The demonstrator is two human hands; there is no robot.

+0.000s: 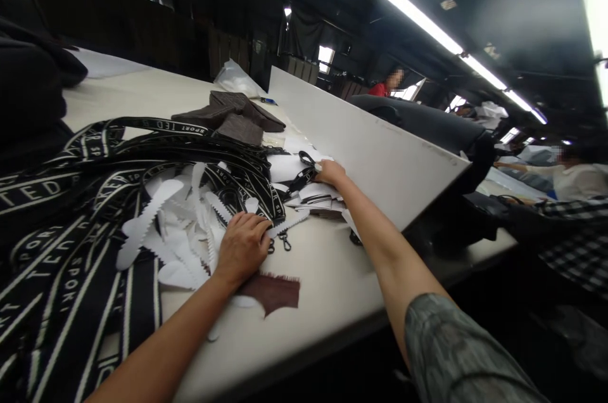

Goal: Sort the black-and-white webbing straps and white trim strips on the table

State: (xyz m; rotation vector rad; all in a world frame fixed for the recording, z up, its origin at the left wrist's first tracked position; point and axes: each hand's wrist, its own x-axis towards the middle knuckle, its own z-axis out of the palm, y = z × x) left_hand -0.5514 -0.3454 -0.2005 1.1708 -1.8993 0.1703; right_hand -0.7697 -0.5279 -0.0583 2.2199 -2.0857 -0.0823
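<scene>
My left hand point(244, 244) rests at the right edge of the strap pile with its fingers curled; what lies under them is mostly hidden. Close to its fingertips are a white saw-toothed strip point(292, 223) and a dark metal snap hook point(285, 241). Farther off, my right hand point(331, 173) has its fingers closed at a black looped strap point(306, 162), above a stack of white pieces point(320, 196). Black straps with white lettering point(52, 187) spread across the left, and loose white toothed pieces point(178, 238) lie among them. Below my left hand is a maroon piece point(278, 291).
Dark brown folded pieces point(237, 115) and a clear plastic bag point(237, 76) lie farther back on the white table point(332, 289). A slanted white board point(361, 137) stands beyond my right hand. Two people point(577, 178) are in the background, beyond a large dark roll point(422, 121).
</scene>
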